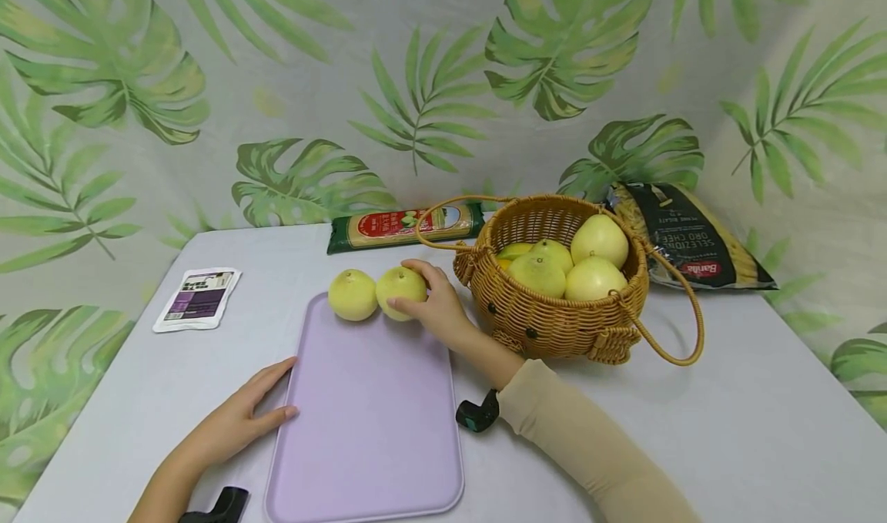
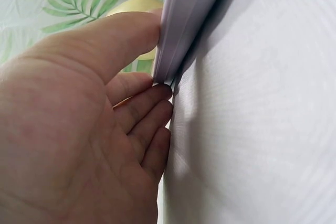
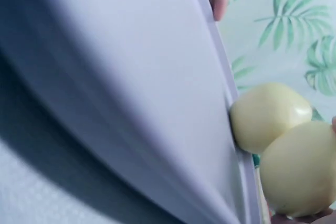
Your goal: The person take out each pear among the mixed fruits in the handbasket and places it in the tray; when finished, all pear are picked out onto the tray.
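One yellow fruit (image 1: 401, 295) is pinched in the right hand (image 1: 442, 305) at the far end of the tray (image 1: 370, 423), whose long axis runs near to far. A second fruit (image 1: 352, 295) touches it just left of that grip; the left hand (image 1: 239, 411), fingers relaxed, touches the tray's left edge.

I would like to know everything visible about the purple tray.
The purple tray is a shallow, plastic-looking rounded rectangle with a raised rim. It lies flat on the white table. One yellow fruit sits at its far end; whether the second fruit in the right hand touches it is unclear. The left hand touches its left rim.
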The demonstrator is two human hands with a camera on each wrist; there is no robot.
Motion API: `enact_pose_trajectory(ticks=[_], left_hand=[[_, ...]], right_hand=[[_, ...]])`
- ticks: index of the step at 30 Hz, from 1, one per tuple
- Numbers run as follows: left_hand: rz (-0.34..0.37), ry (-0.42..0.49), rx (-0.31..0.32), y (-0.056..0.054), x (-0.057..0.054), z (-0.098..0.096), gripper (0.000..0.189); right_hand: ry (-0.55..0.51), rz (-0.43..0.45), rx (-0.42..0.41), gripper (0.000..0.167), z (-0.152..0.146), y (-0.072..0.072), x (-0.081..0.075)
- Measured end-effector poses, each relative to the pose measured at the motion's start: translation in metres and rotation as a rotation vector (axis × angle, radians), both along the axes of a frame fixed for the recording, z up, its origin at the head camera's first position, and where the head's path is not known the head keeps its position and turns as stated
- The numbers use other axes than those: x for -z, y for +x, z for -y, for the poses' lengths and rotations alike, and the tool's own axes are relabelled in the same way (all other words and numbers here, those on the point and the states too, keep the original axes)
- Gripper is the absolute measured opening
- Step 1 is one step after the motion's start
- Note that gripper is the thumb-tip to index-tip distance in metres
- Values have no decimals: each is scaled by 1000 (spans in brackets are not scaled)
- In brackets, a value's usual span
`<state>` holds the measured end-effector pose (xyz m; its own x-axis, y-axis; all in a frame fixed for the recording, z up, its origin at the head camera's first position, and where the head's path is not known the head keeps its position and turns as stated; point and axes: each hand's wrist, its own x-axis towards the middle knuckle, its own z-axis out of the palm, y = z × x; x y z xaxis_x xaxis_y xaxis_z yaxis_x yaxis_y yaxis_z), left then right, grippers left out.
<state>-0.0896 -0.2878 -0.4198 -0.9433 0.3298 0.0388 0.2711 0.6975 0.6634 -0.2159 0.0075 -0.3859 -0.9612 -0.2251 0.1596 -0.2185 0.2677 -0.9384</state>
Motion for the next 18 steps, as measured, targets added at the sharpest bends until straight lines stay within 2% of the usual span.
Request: enact_pose_trajectory(ticks=[6, 18], left_hand=[[-11, -2, -1, 0, 1, 2, 67], [11, -2, -6, 0, 1, 1, 67]], right_hand=[[40, 90, 40, 59, 2, -6, 4], [59, 126, -32, 62, 1, -7, 8]])
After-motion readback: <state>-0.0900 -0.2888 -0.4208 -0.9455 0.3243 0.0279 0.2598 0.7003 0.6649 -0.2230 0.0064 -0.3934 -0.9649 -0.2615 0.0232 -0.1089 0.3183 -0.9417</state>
